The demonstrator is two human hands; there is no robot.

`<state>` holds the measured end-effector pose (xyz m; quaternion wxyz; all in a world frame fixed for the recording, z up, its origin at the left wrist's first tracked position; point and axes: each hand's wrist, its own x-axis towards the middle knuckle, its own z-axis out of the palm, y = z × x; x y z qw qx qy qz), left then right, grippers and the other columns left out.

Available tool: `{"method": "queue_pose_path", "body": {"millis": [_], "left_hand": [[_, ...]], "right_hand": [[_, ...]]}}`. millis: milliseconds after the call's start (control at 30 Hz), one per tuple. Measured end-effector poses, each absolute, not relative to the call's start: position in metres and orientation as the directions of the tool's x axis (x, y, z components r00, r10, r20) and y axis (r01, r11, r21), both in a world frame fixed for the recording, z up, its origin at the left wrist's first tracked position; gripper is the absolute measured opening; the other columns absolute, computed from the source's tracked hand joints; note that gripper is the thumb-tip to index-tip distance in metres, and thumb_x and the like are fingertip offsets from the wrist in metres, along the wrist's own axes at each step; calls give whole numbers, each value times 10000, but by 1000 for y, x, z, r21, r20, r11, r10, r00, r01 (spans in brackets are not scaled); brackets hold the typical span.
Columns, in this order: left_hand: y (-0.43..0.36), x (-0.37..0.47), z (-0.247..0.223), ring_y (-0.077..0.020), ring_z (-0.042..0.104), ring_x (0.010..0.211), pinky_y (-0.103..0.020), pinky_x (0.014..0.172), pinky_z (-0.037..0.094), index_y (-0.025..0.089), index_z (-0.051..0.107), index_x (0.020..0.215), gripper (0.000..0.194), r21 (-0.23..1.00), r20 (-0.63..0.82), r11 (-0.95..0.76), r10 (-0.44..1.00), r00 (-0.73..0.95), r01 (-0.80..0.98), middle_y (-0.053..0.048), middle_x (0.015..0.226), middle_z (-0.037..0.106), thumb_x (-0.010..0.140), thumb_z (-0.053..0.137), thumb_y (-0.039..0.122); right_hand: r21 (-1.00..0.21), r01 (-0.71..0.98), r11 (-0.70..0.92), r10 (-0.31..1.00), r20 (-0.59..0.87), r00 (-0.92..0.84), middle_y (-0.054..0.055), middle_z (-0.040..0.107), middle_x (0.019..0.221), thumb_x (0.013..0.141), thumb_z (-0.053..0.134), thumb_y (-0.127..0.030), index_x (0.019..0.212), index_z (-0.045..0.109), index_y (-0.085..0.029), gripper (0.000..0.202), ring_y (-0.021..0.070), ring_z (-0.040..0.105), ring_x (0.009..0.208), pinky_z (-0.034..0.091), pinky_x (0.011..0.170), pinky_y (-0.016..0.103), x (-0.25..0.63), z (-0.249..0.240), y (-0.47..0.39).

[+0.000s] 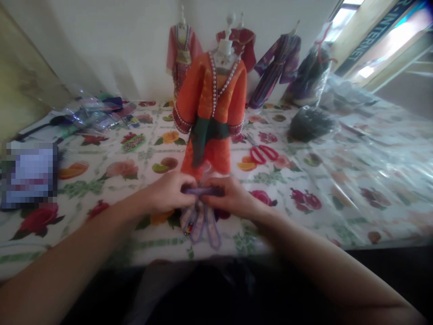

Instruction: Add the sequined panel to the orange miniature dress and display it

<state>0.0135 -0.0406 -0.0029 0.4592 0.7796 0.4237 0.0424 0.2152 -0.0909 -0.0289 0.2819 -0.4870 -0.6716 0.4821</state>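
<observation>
Between my two hands is a small lavender fabric piece [204, 228] with several pale petal-like strips hanging down toward the table's front edge. My left hand [169, 192] pinches its upper band from the left, and my right hand [233, 195] pinches the same band from the right. The fingertips nearly meet in the middle. A small coloured bead-like ornament shows at the lower left of the strips. Just beyond my hands stands a small mannequin in an orange robe [203, 99] with pearl trim and a dark green sash.
Red-handled scissors [264, 153] lie right of the mannequin. Behind it stand several other dressed mannequins, one in purple [279, 67]. A dark bundle [313, 123] and clear plastic sheeting [372, 180] are at right. Plastic packets [98, 110] and a green bead dish [133, 143] are at left.
</observation>
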Motion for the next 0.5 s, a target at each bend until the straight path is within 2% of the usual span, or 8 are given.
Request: {"method": "queue_pose_path", "body": {"millis": [100, 267, 500], "left_hand": [[-41, 13, -5, -120, 496, 577, -240, 518, 344, 174, 598, 705, 112, 749, -323, -221, 702, 635, 625, 23, 632, 558, 714, 633, 280], [-40, 12, -3, -126, 513, 581, -243, 525, 354, 175, 623, 738, 88, 748, -317, -244, 685, 656, 617, 19, 646, 582, 721, 601, 258], [-41, 14, -4, -131, 515, 596, -243, 532, 352, 174, 600, 715, 142, 735, -307, -249, 708, 636, 631, 16, 645, 569, 726, 638, 311]], "right_hand": [[-915, 398, 72, 925, -88, -371, -16, 613, 684, 813, 654, -176, 881, 686, -122, 92, 69, 535, 543, 417, 469, 175, 214, -28, -92], [-943, 331, -40, 908, -173, -382, -31, 602, 656, 844, 610, -189, 965, 666, -125, 148, 61, 515, 456, 406, 403, 171, 215, -26, -93], [-936, 350, 29, 919, -113, -377, -23, 609, 686, 812, 642, -166, 921, 675, -128, 120, 60, 529, 496, 415, 430, 163, 215, -28, -92]]}}
